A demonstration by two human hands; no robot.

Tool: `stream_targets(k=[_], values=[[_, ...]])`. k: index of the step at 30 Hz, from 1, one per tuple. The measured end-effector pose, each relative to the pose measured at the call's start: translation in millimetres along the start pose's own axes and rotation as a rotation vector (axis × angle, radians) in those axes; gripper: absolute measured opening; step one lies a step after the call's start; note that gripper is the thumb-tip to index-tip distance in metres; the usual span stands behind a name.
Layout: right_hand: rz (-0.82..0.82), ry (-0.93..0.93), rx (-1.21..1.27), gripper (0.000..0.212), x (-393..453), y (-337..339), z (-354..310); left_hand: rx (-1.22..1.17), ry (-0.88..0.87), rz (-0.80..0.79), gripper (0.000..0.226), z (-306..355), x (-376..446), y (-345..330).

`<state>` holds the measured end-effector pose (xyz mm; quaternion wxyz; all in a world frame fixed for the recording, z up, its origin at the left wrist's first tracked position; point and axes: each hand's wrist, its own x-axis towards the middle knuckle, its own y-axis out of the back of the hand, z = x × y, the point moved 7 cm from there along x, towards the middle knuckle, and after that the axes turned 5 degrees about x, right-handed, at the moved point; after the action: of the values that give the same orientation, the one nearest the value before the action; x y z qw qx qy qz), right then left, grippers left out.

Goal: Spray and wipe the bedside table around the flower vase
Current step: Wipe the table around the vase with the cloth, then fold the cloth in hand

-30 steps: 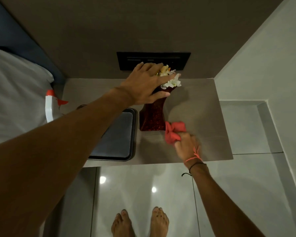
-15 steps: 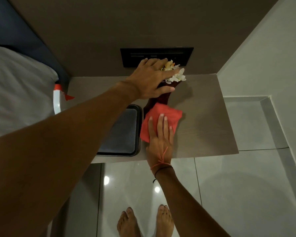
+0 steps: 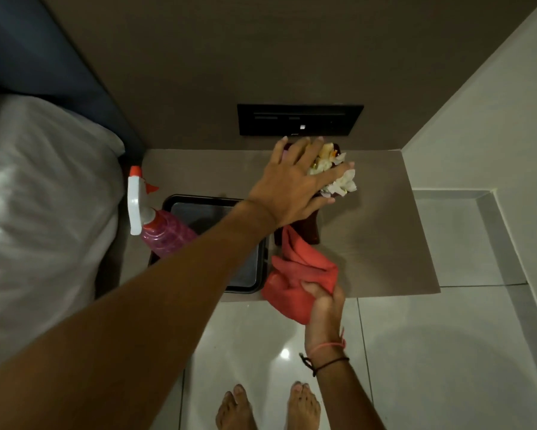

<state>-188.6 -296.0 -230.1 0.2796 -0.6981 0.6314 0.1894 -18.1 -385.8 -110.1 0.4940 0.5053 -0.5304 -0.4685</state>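
A dark red flower vase (image 3: 311, 229) with white flowers (image 3: 338, 181) stands near the middle of the beige bedside table (image 3: 382, 243). My left hand (image 3: 292, 187) lies over the vase's top, fingers spread around its neck and flowers. My right hand (image 3: 324, 301) grips a bunched red cloth (image 3: 295, 274) at the table's front edge, just in front of the vase; part of the cloth hangs past the edge. A pink spray bottle (image 3: 165, 234) with a white and orange trigger head stands at the table's left side.
A black tray (image 3: 245, 285) lies left of the vase, partly under my left forearm. A black switch panel (image 3: 299, 123) is on the wall behind. White bedding (image 3: 43, 212) is to the left, a grey wall to the right, my bare feet on glossy floor tiles below.
My right hand went from pressing the cloth flat in front of the vase to bunching it and pulling it back to the front edge. My left hand stayed on the vase.
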Motion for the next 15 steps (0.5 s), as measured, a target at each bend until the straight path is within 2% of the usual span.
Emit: stream_targets(k=[1,5,10,12,15], values=[[0.023,-0.047,0.001,0.034,3,3,3,0.010,0.006,0.018,0.066,4,-4,-1],[-0.149,-0.240,0.162,0.039,8,-11,14,0.003,0.003,0.068,0.067,21,-20,-8],[-0.423,-0.314,-0.010,0.028,13,-34,0,-0.103,0.057,0.050,0.075,17,-28,1],[-0.538,-0.318,-0.074,0.028,13,-42,-11,-0.331,0.172,0.116,0.078,3,-45,14],[-0.689,-0.306,-0.165,0.037,10,-56,-31,-0.863,0.510,0.254,0.060,-32,-98,16]])
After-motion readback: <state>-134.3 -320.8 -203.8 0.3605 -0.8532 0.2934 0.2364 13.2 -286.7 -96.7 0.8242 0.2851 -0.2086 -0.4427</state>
